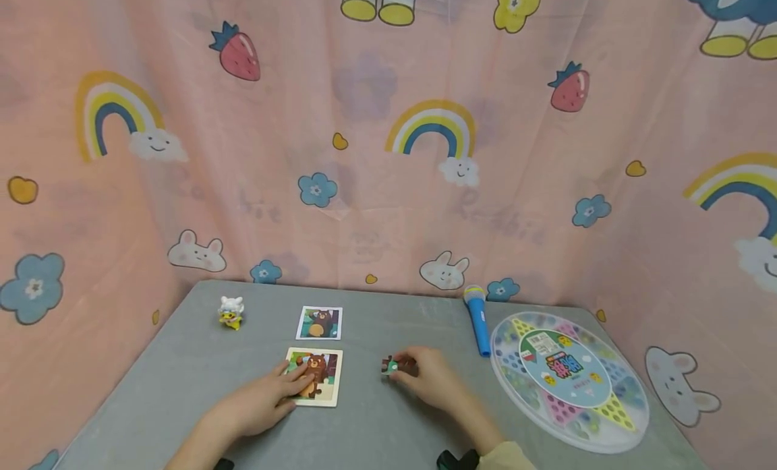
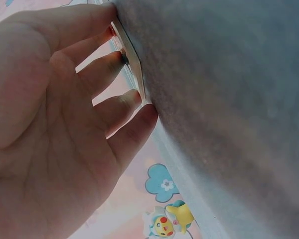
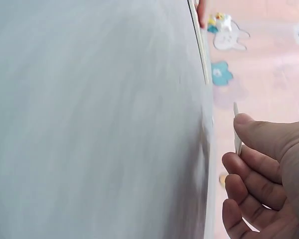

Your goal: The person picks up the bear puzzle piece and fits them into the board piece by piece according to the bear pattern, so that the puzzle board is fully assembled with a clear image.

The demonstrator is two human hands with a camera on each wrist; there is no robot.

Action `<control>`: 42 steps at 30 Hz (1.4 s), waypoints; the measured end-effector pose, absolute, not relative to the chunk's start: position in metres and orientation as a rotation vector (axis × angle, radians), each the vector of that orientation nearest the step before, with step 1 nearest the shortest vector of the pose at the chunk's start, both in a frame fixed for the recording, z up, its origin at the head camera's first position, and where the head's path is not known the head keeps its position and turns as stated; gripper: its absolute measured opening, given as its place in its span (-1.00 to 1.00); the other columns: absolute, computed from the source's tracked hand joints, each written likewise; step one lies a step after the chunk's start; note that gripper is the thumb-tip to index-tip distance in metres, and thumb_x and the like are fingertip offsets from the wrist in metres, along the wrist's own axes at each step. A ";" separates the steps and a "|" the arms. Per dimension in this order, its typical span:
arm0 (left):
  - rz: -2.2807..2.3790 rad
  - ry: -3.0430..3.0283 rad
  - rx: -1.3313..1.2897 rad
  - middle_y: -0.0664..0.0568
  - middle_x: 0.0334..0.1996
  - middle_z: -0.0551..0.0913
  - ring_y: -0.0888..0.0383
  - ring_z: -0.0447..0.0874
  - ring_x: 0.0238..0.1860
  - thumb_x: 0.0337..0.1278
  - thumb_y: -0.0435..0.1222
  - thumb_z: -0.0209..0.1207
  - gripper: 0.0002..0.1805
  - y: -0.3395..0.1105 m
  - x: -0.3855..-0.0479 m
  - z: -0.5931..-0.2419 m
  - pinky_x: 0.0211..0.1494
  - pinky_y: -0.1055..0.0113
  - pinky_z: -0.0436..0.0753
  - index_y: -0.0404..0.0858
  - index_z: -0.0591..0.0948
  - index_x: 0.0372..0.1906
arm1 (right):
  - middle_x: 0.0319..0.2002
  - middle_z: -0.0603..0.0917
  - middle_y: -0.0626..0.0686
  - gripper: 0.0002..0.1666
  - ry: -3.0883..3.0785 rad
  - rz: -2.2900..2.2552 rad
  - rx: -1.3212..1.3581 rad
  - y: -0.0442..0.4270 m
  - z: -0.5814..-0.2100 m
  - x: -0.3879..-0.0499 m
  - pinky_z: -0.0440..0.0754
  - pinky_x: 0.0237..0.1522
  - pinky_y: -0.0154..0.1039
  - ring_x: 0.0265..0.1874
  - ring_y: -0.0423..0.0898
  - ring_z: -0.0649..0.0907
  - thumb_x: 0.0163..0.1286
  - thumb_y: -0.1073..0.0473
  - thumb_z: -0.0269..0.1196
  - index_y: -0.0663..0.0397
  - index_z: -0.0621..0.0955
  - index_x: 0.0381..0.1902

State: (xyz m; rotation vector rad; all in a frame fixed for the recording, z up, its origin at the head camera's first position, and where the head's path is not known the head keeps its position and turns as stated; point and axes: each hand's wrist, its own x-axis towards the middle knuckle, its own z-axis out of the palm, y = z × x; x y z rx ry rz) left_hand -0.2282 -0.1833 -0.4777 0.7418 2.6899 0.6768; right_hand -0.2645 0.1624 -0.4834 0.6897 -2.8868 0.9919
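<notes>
A wooden jigsaw board (image 1: 328, 395) with a brown bear picture lies on the grey table. My left hand (image 1: 261, 400) rests on its left part, covering some of the picture. In the left wrist view, the fingertips touch the thin board (image 2: 134, 62). To the right of the board, my right hand (image 1: 434, 379) pinches a small green and brown puzzle piece (image 1: 389, 366) between thumb and fingers. The right wrist view shows this puzzle piece (image 3: 237, 140) edge-on and raised off the table. Behind the board lies a picture card (image 1: 319, 323) with a similar bear.
A small yellow and white figurine (image 1: 231, 313) stands at the back left of the table (image 1: 182, 369). On the right lie a blue toy microphone (image 1: 477, 321) and a round board game (image 1: 567, 423) with a clear cover. A pink patterned curtain (image 1: 370, 220) hangs behind.
</notes>
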 end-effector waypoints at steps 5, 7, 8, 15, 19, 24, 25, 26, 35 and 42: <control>0.673 2.690 0.701 -0.13 0.59 0.38 -0.46 0.15 0.59 0.50 -0.26 0.24 -0.46 -0.182 -0.228 -0.478 0.47 -0.43 0.33 -0.14 0.55 0.51 | -0.27 0.74 -0.13 -0.75 -2.880 1.001 0.722 0.130 -0.485 -0.269 0.65 -0.21 -0.27 -0.28 -0.24 0.63 0.38 0.08 0.51 0.07 0.77 -0.08; 0.675 2.689 0.679 -0.11 0.59 0.38 -0.45 0.15 0.60 0.51 -0.25 0.24 -0.46 -0.181 -0.228 -0.477 0.47 -0.43 0.33 -0.12 0.55 0.51 | -0.28 0.74 -0.14 -0.75 -2.869 1.002 0.743 0.117 -0.484 -0.269 0.65 -0.22 -0.29 -0.29 -0.26 0.62 0.37 0.07 0.52 0.05 0.78 -0.09; 0.675 2.688 0.672 -0.11 0.59 0.37 -0.44 0.15 0.60 0.51 -0.25 0.24 -0.46 -0.181 -0.228 -0.477 0.47 -0.43 0.33 -0.12 0.55 0.51 | -0.28 0.75 -0.13 -0.75 -2.861 1.010 0.760 0.111 -0.483 -0.269 0.64 -0.23 -0.30 -0.30 -0.27 0.62 0.36 0.08 0.52 0.06 0.78 -0.09; 0.690 2.691 0.700 -0.13 0.58 0.39 -0.47 0.17 0.58 0.50 -0.25 0.25 -0.46 -0.183 -0.228 -0.476 0.43 -0.45 0.37 -0.15 0.55 0.50 | -0.33 0.73 -0.12 -0.76 -2.840 1.090 0.849 0.077 -0.482 -0.264 0.59 -0.29 -0.41 -0.37 -0.34 0.58 0.36 0.12 0.52 0.11 0.78 -0.11; 0.686 2.701 0.728 -0.15 0.57 0.40 -0.47 0.19 0.57 0.49 -0.26 0.26 -0.46 -0.184 -0.228 -0.477 0.41 -0.44 0.40 -0.18 0.55 0.49 | -0.37 0.71 -0.15 -0.77 -2.826 1.147 0.909 0.064 -0.485 -0.262 0.55 -0.33 -0.45 -0.41 -0.37 0.56 0.34 0.14 0.53 0.14 0.78 -0.13; 0.675 2.698 0.742 -0.15 0.57 0.41 -0.47 0.20 0.57 0.49 -0.25 0.25 -0.46 -0.184 -0.229 -0.478 0.42 -0.43 0.39 -0.18 0.55 0.49 | -0.38 0.68 -0.15 -0.77 -2.846 1.216 0.928 0.061 -0.490 -0.259 0.55 -0.31 -0.46 -0.40 -0.35 0.54 0.32 0.16 0.55 0.17 0.78 -0.17; 0.675 2.696 0.740 -0.15 0.57 0.41 -0.47 0.20 0.57 0.49 -0.25 0.25 -0.46 -0.184 -0.229 -0.478 0.42 -0.43 0.39 -0.18 0.55 0.49 | -0.37 0.68 -0.14 -0.77 -2.849 1.222 0.926 0.061 -0.491 -0.258 0.56 -0.30 -0.45 -0.40 -0.36 0.54 0.32 0.15 0.55 0.17 0.78 -0.17; 0.673 2.698 0.741 -0.15 0.57 0.41 -0.47 0.20 0.57 0.49 -0.26 0.25 -0.46 -0.184 -0.229 -0.478 0.43 -0.43 0.39 -0.18 0.55 0.49 | -0.36 0.68 -0.12 -0.76 -2.846 1.221 0.928 0.061 -0.492 -0.257 0.56 -0.29 -0.45 -0.39 -0.35 0.54 0.31 0.15 0.55 0.16 0.78 -0.17; 0.658 2.719 0.715 -0.18 0.56 0.42 -0.46 0.23 0.56 0.47 -0.29 0.27 -0.46 -0.179 -0.227 -0.476 0.44 -0.41 0.38 -0.23 0.56 0.48 | -0.29 0.63 -0.15 -0.75 -2.800 1.173 0.931 0.062 -0.504 -0.252 0.55 -0.18 -0.44 -0.30 -0.35 0.51 0.29 0.09 0.57 0.07 0.76 -0.18; 0.616 2.729 0.830 -0.19 0.55 0.42 -0.36 0.37 0.52 0.50 -0.23 0.24 -0.47 -0.174 -0.223 -0.473 0.36 -0.34 0.52 -0.15 0.56 0.49 | -0.29 0.60 -0.17 -0.74 -2.762 1.179 0.910 0.062 -0.512 -0.249 0.53 -0.16 -0.44 -0.29 -0.37 0.47 0.31 0.08 0.56 0.04 0.74 -0.16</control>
